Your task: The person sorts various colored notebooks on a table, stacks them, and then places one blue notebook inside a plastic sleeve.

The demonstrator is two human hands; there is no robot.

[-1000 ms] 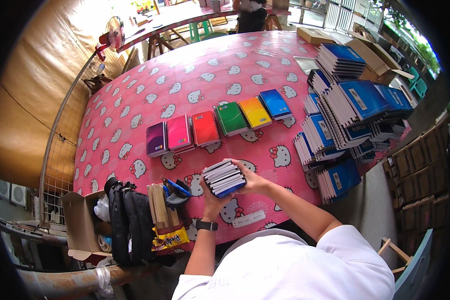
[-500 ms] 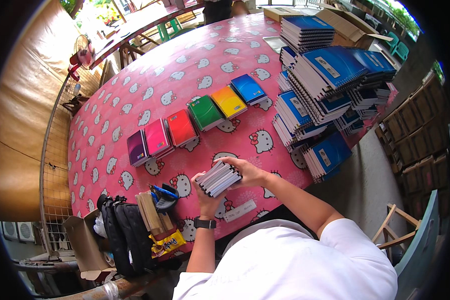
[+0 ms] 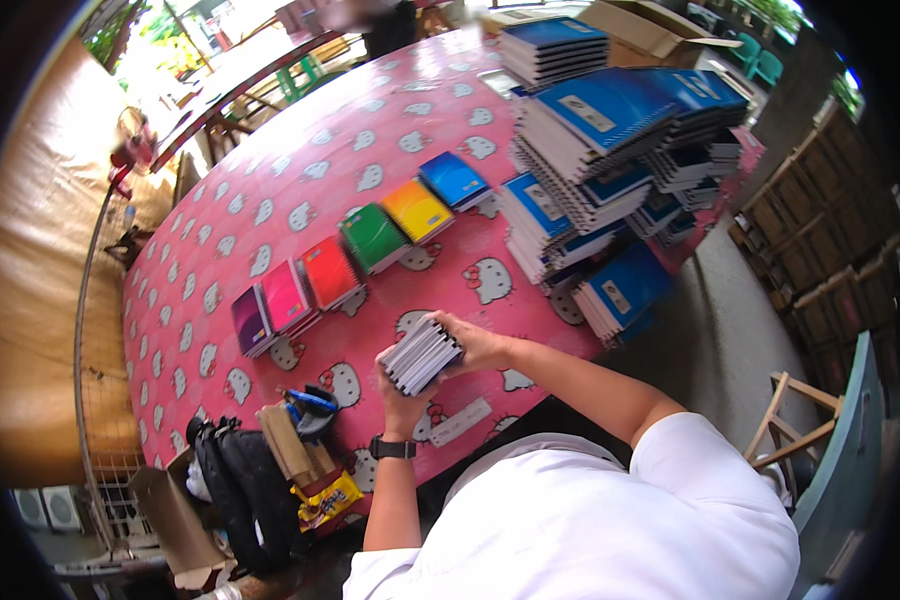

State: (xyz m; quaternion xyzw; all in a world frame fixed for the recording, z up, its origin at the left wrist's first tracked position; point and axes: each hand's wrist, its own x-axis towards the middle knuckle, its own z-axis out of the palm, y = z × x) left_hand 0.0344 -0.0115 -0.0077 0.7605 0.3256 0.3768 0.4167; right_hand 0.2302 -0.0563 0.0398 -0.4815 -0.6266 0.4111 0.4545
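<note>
**Stack squared up in both hands, held over the near edge**

Closest in, the left hand [image 3: 402, 400], a dark watch at its wrist, comes up under the small stack of white-edged spiral notebooks [image 3: 421, 354], its fingers curled round the lower left end. The right hand [image 3: 478, 343] clamps the far end, fingers wrapped over the top corner. So both hands are closed on that one stack, which hangs just above the pink cartoon-cat patterned tabletop [image 3: 300, 190], close to the person's chest. Compared with a second ago the stack sits a touch higher and more tilted, page edges turned toward the camera, and the view has swung so the coloured row now lies further up and left. My read: the bundle is being evened out between the palms, not set down yet.

Just left of the hands, at the table's rim, a dark blue cup of pens [image 3: 310, 408] stands beside some brown paper packets [image 3: 292, 450], with a black backpack [image 3: 235, 490] below them.

Further out, a slanting row of small notebooks lies untouched: purple [image 3: 250, 320], pink [image 3: 285, 296], red [image 3: 328, 272], green [image 3: 372, 236], yellow [image 3: 416, 210], blue [image 3: 452, 178].

Off to the right, tall leaning piles of blue-covered spiral notebooks [image 3: 610, 130] crowd the far side, well apart from the hands.
</note>
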